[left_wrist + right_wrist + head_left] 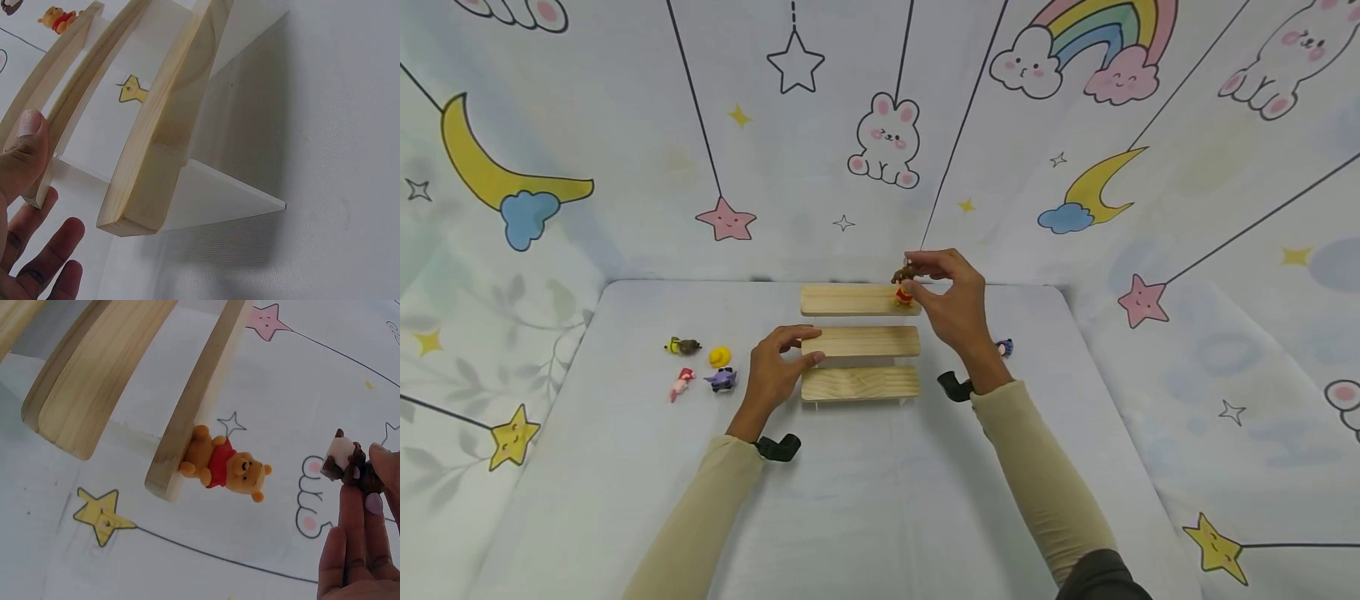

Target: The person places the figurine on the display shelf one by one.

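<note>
Head looks down; wrists closely share the shelf [860, 342].

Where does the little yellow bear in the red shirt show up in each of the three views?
Head view: the bear sits at the right end of the top shelf, just below the right hand.
Left wrist view: the bear is at the top left corner, on the farthest shelf.
Right wrist view: the bear is at centre, at the end of the shelf.
Shared landmark: the top shelf.
</note>
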`<state>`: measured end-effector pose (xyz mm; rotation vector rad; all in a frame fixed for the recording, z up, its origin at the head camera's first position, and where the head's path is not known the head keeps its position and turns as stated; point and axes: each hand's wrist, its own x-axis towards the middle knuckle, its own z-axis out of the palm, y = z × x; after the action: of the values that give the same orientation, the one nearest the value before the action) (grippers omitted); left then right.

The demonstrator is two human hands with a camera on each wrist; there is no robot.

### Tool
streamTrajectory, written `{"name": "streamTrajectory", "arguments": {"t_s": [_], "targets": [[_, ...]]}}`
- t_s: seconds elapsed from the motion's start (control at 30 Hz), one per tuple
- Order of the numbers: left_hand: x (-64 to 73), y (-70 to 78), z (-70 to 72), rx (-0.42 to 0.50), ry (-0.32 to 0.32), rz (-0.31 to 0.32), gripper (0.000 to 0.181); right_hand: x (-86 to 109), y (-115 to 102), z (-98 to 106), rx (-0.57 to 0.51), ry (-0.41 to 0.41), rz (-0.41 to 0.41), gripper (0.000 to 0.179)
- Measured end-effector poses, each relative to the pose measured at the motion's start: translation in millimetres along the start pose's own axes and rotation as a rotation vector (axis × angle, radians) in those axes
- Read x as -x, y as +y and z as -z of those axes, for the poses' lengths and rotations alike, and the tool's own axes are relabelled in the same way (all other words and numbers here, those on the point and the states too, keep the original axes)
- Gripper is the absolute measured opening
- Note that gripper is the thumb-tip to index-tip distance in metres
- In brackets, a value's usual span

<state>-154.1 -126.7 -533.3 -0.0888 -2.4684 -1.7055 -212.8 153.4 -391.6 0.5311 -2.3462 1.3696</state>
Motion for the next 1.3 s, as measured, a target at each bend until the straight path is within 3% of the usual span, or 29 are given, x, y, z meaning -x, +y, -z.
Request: {"name": "streamTrajectory", "arguments": {"t_s": [0.33,0.9,1.3], "targets": [[-0.2,-1.0,0.0,0.004,-0.007,0.000,0.042,-2.9,2.0,-12.2,0.023,-0.050,0.043,0.037],[-0.1,-0.9,0.3,0.021,-0.002,-0.023,0.040,-6.5,12.1,-33.0,0.057,-0.156,0.020,0.038],[-1.6,-2.3,0.5,0.020,-0.007,-0.022,0.039,-9.7,23.0,-43.0,0.161,-0.193,0.051,0.034]]}}
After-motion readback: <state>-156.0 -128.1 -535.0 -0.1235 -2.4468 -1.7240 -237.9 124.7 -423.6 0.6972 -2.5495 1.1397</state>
